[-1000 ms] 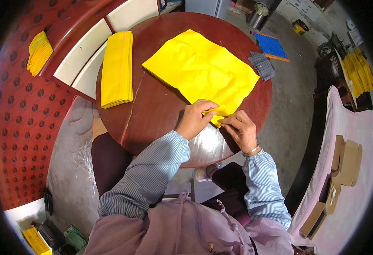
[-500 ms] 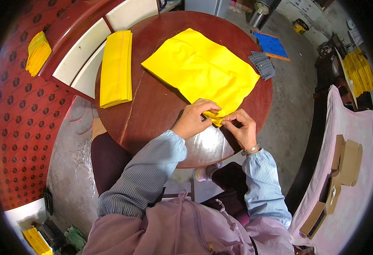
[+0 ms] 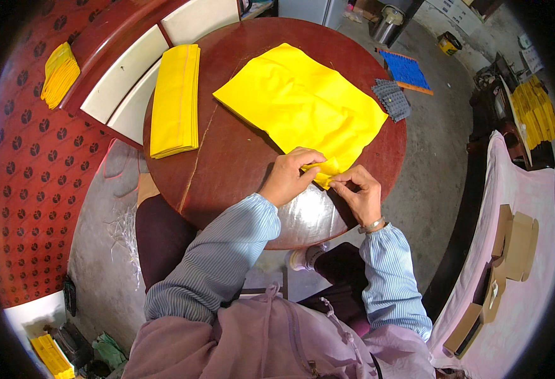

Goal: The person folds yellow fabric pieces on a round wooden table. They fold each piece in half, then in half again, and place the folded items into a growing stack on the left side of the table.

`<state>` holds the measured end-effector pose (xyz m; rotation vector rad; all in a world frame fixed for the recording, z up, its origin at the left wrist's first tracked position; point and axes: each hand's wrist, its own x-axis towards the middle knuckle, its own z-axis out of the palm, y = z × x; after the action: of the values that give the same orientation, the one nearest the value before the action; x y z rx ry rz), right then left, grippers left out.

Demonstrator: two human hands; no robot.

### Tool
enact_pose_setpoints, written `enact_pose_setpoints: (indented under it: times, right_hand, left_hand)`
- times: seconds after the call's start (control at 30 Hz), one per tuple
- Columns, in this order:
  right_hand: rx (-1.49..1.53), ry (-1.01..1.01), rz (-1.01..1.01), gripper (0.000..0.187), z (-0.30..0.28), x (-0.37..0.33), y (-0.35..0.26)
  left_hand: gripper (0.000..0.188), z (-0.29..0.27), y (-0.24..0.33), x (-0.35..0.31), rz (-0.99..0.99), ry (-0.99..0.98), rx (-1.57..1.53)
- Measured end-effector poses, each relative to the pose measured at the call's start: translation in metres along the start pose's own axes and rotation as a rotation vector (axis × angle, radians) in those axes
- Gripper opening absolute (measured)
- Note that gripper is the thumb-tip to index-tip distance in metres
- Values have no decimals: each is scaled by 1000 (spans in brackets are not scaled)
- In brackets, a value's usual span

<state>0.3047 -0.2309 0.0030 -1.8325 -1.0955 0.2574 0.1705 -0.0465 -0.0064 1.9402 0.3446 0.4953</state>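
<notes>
A wide sheet of yellow fabric (image 3: 303, 101) lies spread and slightly wrinkled on the round red-brown table (image 3: 227, 170). Its near corner is gathered between my hands at the table's front. My left hand (image 3: 291, 175) pinches a folded bit of that corner between thumb and fingers. Just right of it, my right hand (image 3: 361, 192) holds the tip of the same corner in a thumb-and-finger pinch. What lies under my fingertips is partly hidden. To the left on the table rests a neat, long stack of folded yellow fabric (image 3: 176, 101), apart from the sheet.
At the table's right edge sits a dark grey ridged mat (image 3: 391, 99), near a blue slatted piece (image 3: 406, 71). Open cardboard boxes (image 3: 511, 246) lie on a pink-covered surface at right. More folded yellow bundles (image 3: 60, 76) rest on the red patterned covering at left.
Both hands keep their pinch on the fabric corner, with only slight finger movement. The whole view has shifted a little.
</notes>
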Motion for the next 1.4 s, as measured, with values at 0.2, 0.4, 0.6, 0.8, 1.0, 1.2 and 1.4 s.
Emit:
enact_pose_setpoints:
  times: [0.2,0.4,0.6,0.8,1.0,1.2,1.4]
  right_hand:
    - [68,2,89,17,3,-1,2]
    - [68,31,100,18,5,0,-1]
    - [12,11,68,18,1,-2,-5]
    - [-66,-6,-105,18,-1,0,1]
    - [52,-8,75,17,1,-3,3]
    - [38,-7,90,17,1,-2,1]
    - [56,22,100,17,4,-3,0]
  left_hand:
    - [33,-7,-1,-2,55,-95,40]
    - [28,4,-3,-1,41,15,45]
    - [21,6,-5,0,22,42,27]
    - [21,3,-1,0,-20,15,18]
    - [35,-8,3,-1,23,-101,-1]
    - [36,-3,3,-1,56,-62,47]
    - [27,2,-3,-1,19,-6,20]
